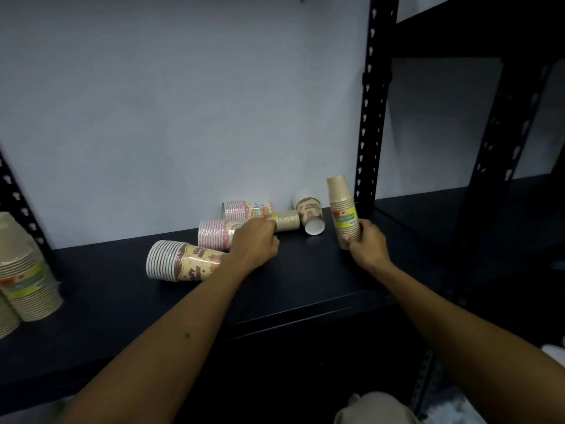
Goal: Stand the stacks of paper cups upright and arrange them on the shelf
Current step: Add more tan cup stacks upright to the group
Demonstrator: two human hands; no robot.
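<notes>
Several wrapped stacks of paper cups lie on the black shelf point(293, 289). My right hand point(368, 240) grips a brown kraft stack with a yellow-green label point(341, 206), held upright near the right post. My left hand point(255, 238) closes over a second kraft stack point(287, 220) lying on its side. Two pink rainbow stacks point(214, 237) point(244, 208) lie flat behind and left of that hand. A bear-print stack point(177, 261) lies nearer the front left, and another bear-print stack point(309, 214) lies tilted toward the wall.
Two upright kraft stacks point(23, 270) stand at the shelf's far left edge. A black perforated post point(371, 117) rises just right of the held stack; another shelf bay point(458, 215) lies beyond it. The pale wall backs the shelf.
</notes>
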